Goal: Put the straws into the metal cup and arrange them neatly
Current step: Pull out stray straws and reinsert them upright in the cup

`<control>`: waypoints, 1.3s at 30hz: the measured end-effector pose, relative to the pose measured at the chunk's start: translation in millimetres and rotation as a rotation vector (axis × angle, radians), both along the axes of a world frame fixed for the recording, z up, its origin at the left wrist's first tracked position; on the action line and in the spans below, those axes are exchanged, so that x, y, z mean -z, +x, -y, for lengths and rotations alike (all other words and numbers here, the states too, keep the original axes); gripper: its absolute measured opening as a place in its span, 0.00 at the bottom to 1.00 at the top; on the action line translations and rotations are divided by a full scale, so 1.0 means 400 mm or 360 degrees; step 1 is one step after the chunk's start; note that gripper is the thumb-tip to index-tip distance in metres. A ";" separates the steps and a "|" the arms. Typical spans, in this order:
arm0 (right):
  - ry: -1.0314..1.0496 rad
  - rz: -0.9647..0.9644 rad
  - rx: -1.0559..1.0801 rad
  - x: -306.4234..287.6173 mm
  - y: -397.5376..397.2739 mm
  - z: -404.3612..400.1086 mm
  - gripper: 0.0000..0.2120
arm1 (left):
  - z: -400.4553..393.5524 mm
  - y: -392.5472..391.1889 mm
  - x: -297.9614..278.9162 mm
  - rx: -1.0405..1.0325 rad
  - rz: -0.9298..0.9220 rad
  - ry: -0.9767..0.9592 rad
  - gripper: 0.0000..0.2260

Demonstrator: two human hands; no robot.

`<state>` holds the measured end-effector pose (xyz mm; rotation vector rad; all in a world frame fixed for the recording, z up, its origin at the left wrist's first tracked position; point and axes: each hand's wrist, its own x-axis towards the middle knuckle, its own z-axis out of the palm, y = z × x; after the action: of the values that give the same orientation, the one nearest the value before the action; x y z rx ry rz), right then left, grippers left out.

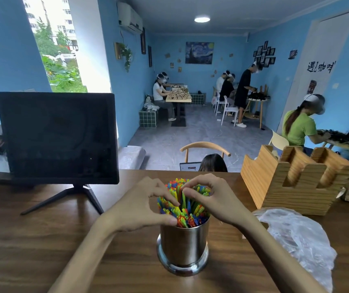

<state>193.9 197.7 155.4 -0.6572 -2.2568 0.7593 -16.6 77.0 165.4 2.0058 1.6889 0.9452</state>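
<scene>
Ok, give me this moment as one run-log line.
stage: arranging | straws: in metal cup, upright | left hand: gripping bundle | right hand: gripping bundle | plastic bag: right of cup

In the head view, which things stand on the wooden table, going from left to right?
Black monitor → left hand → metal cup with the straws → right hand → clear plastic bag. The wooden holder stands behind the bag, so I leave its place open.
</scene>
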 end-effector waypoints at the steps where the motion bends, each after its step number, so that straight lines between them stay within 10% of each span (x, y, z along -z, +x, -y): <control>1: -0.0002 0.0009 -0.0100 0.001 0.006 0.005 0.08 | 0.003 -0.006 0.006 0.0012 -0.0075 -0.0047 0.15; 8: 0.0213 0.0267 -0.0278 0.021 0.009 0.027 0.18 | -0.016 -0.013 0.033 -0.0031 0.0008 0.0102 0.11; 39: 0.0066 0.0018 -0.0199 0.033 0.052 0.010 0.05 | 0.017 0.015 0.016 0.0010 -0.0070 0.0033 0.15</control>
<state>214.8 193.7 142.1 -0.5054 -2.3347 0.7679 -10.4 70.0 159.1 2.0584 1.7012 0.9270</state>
